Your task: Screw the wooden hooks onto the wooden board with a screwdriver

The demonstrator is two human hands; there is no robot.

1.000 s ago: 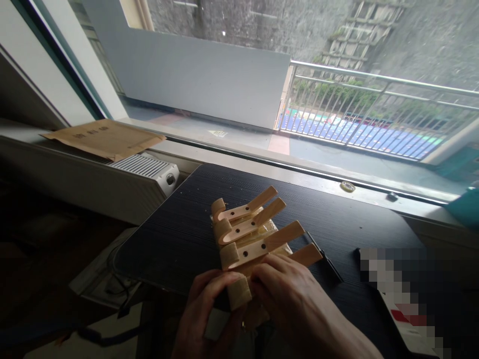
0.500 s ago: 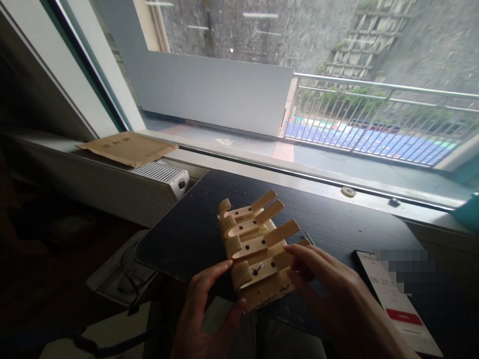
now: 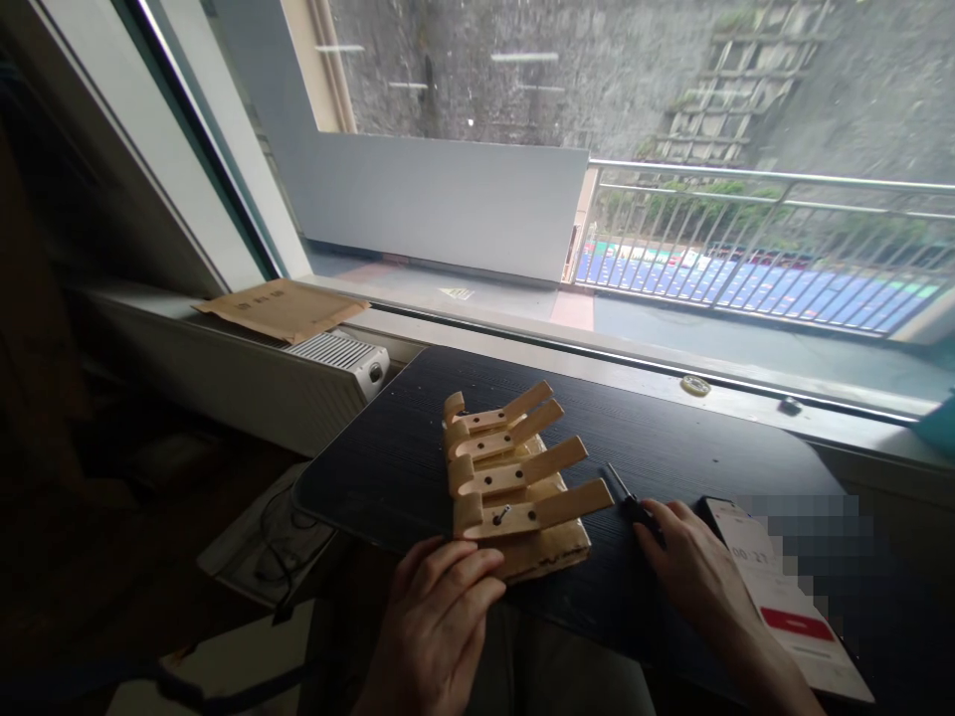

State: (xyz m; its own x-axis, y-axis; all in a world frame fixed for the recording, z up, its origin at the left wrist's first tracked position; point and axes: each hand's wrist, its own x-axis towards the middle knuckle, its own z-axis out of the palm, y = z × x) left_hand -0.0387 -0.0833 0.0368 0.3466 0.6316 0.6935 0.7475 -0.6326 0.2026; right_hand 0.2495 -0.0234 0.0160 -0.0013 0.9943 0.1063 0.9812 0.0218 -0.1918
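At seven o'clock off the wooden block (image 3: 548, 559) on the black table (image 3: 388, 457), the left hand (image 3: 452, 602) could, I judge, nudge the block by pressing, tipping the protruding screw (image 3: 502, 515) if loose. The hand's fingers bunch at the near edge; whether they grip, I cannot tell. At four o'clock, the right hand (image 3: 686, 557), palm down, pinches the screwdriver (image 3: 634, 510).

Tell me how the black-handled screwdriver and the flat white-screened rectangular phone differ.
The screwdriver is a slim rod; the phone is a broad rectangle. The screwdriver has a metal shaft; the phone shows a red bar. The right hand touches the screwdriver, not the phone. Both slant similarly.
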